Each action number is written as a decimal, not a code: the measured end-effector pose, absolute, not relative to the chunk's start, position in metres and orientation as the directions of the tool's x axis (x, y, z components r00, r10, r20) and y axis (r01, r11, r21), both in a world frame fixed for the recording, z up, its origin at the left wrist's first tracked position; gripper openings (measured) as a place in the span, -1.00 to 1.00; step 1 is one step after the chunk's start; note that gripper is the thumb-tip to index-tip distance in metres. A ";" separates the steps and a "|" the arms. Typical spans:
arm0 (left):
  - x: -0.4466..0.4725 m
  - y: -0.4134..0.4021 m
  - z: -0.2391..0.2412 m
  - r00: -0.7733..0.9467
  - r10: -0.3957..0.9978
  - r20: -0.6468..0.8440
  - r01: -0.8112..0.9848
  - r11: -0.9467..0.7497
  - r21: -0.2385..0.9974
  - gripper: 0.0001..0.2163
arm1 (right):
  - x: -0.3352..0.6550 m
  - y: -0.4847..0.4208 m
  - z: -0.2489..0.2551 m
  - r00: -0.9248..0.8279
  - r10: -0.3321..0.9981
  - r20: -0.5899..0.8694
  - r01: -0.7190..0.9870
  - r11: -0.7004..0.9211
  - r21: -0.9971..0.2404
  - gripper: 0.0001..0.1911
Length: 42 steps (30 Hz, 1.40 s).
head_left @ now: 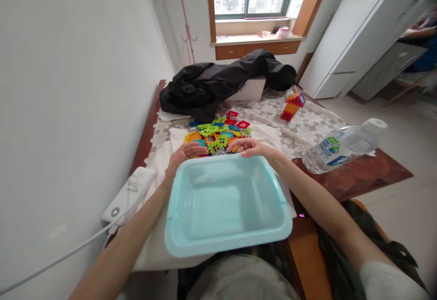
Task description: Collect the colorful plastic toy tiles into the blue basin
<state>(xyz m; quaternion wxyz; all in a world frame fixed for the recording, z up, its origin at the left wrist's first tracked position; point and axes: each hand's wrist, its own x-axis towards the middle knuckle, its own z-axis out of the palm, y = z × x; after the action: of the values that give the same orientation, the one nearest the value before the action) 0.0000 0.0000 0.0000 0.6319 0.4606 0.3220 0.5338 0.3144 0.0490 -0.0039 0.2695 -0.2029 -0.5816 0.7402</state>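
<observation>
The pile of bright, notched toy tiles (213, 130) lies loose on the white cloth (269, 135), outside the light blue tub (218, 206), while one orange and red tower (292, 107) is already put together. The left hand (185, 153) holds its fingers out straight beside the pile; the right hand (251, 147) curls its fingers, but I can't tell if they pinch a tile.

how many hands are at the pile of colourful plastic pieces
2. The left hand is at the near left of the pile, and the right hand at its near right, by the blue basin's far rim. Neither is hidden, though some fingers are.
</observation>
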 end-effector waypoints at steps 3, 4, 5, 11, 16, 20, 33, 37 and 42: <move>-0.001 -0.009 0.010 0.408 0.912 -0.027 -0.404 0.207 0.891 -0.40 | 0.313 0.046 0.000 -0.720 0.691 0.063 -0.144 -0.060 -0.988 -0.50; -0.003 -0.011 0.013 0.457 0.887 -0.059 -0.399 0.264 0.878 -0.38 | 0.312 0.045 0.001 -0.695 0.715 0.076 -0.134 -0.025 -0.991 -0.52; -0.006 -0.013 0.015 0.494 0.865 -0.091 -0.384 0.311 0.869 -0.38 | 0.311 0.044 0.002 -0.668 0.739 0.085 -0.116 0.010 -0.993 -0.53; -0.017 -0.014 0.017 0.418 0.886 -0.201 -0.281 0.337 0.899 -0.51 | 0.310 0.050 -0.001 -0.181 0.932 0.315 0.143 0.342 -0.929 -0.55; -0.013 -0.014 0.015 0.238 0.957 -0.166 -0.281 0.232 0.931 -0.71 | 0.323 0.064 -0.009 -0.310 0.832 0.459 0.530 0.552 -0.643 -0.52; -0.010 -0.012 0.018 0.265 0.939 -0.218 -0.260 0.287 0.922 -0.70 | 0.325 0.071 -0.018 -0.485 0.809 0.332 0.620 0.585 -0.523 -0.49; -0.008 -0.009 0.019 0.240 0.937 -0.253 -0.294 0.319 0.901 -0.63 | 0.320 0.072 -0.024 -0.255 0.905 0.341 0.404 0.420 -0.812 -0.69; -0.005 -0.011 0.021 0.304 0.909 -0.284 -0.340 0.382 0.859 -0.57 | 0.318 0.071 -0.021 -0.157 0.948 0.275 -0.093 0.263 -0.960 -0.52; -0.004 -0.013 0.021 0.290 0.905 -0.311 -0.308 0.396 0.865 -0.59 | 0.318 0.055 -0.002 -0.531 0.808 0.255 -0.320 0.088 -0.943 -0.48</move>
<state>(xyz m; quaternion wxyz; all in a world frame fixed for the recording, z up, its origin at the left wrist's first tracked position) -0.0039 -0.0133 0.0214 0.7210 0.3537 0.4221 0.4206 0.3185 0.0548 -0.0018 0.4385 -0.2057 -0.5929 0.6433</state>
